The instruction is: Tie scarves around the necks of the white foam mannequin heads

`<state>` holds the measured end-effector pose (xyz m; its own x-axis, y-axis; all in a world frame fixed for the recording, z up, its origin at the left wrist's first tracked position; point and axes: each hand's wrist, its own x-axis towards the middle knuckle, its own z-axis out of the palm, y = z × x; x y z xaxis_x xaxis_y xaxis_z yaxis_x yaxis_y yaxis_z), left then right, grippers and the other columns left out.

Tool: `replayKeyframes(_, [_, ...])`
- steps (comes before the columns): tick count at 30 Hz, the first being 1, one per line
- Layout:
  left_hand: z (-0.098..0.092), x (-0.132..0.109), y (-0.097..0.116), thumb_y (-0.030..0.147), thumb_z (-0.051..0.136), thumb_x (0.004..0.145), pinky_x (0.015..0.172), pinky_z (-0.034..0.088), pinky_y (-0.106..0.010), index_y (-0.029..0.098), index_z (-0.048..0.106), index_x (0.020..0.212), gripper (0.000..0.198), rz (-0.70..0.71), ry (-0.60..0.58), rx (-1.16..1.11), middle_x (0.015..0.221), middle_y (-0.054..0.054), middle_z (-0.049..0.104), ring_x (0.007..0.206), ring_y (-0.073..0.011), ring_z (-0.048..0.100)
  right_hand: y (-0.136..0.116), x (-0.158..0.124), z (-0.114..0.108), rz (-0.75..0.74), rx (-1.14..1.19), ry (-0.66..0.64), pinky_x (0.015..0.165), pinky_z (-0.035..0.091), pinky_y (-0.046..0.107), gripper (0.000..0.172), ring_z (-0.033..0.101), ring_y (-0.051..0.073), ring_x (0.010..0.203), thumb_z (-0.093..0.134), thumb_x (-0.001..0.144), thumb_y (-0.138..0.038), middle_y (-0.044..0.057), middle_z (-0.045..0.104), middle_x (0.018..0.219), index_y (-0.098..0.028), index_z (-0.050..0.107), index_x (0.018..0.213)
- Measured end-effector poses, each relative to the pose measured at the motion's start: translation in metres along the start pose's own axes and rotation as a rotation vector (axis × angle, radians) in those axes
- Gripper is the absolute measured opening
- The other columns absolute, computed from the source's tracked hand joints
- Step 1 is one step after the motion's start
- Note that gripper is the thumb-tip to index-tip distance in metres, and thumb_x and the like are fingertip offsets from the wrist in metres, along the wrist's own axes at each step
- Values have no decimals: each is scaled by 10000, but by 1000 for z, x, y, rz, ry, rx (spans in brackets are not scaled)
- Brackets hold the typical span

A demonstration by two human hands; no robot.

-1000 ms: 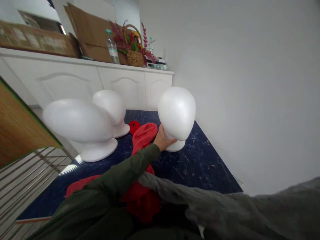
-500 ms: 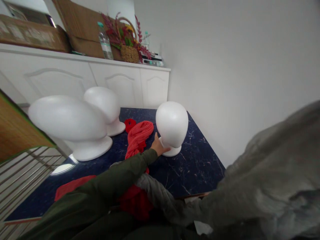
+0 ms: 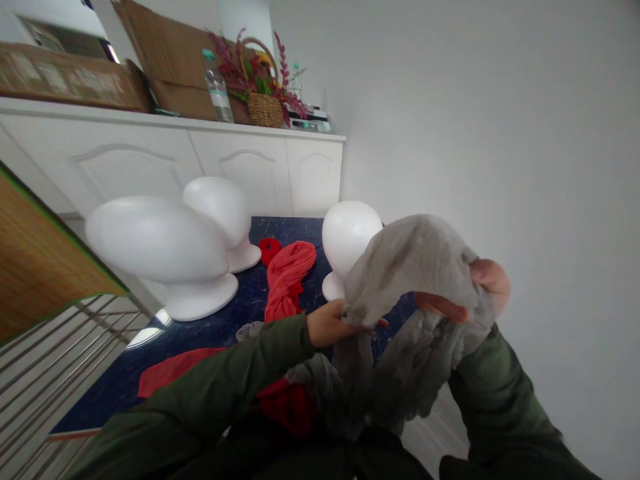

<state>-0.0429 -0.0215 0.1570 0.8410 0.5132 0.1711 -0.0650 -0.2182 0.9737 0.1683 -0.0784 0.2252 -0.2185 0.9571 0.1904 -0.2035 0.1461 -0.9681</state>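
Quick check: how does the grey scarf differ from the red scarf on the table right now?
The grey scarf is held up off the table, gripped by the left hand and right hand; the red scarf lies on the dark table, untouched. The grey one is stretched between the hands with its ends hanging down; the red one lies bunched in a long heap. Both are soft, crinkled fabric.

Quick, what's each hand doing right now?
Left hand: closed on an edge of the grey scarf.
Right hand: closed on the same grey scarf, bunched over its fingers.
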Motion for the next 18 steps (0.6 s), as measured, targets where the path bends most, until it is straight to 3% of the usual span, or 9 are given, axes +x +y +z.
replayKeyframes(3, [-30,-9,24,487,511,723,598,500,-310,153,613,630,361,-86,114,-216,600,-47,638,562,-164,593,10,-5,-7,-79,43,121,342,342,255,358,431,157,386,463,655,-454,-6,418,394,-147,599,780])
replayKeyframes(5, [-46,-14,44,505,447,751,461,462,-271,167,498,454,453,-70,212,-345,361,13,452,330,-88,431,28,-10,-10,-66,-10,207,339,328,241,397,435,144,390,474,719,-494,-11,465,442,-164,584,908])
replayKeyframes(7, [-54,-14,65,480,425,770,420,437,-259,169,411,414,473,-2,300,-371,322,39,330,274,-57,334,51,-11,-2,-39,-92,178,402,382,246,522,490,144,472,484,738,-561,7,559,599,-178,511,1091])
replayKeyframes(10, [-50,-1,93,434,444,785,478,478,-296,158,519,598,341,94,412,-261,462,13,471,406,-113,504,89,-6,33,6,-254,-147,644,464,297,719,562,180,698,614,642,-574,37,605,811,-170,432,1208])
replayKeyframes(13, [-39,16,115,369,447,808,532,498,-326,145,549,890,260,145,389,-169,764,-34,603,634,-188,613,120,1,70,51,-342,-551,887,383,319,700,536,216,941,758,503,-451,44,593,994,-179,540,1109])
replayKeyframes(15, [-39,23,128,307,415,835,528,487,-293,141,521,976,242,162,389,-156,910,-39,594,674,-179,618,132,1,79,85,-318,-667,908,365,296,614,519,211,989,768,494,-407,38,583,1046,-184,589,1037])
replayKeyframes(18, [-56,22,145,189,322,866,430,383,-148,125,518,997,244,214,403,-248,912,-11,574,491,-35,523,140,-7,61,187,-249,-666,822,421,294,537,551,196,904,747,536,-389,48,608,962,-153,605,997])
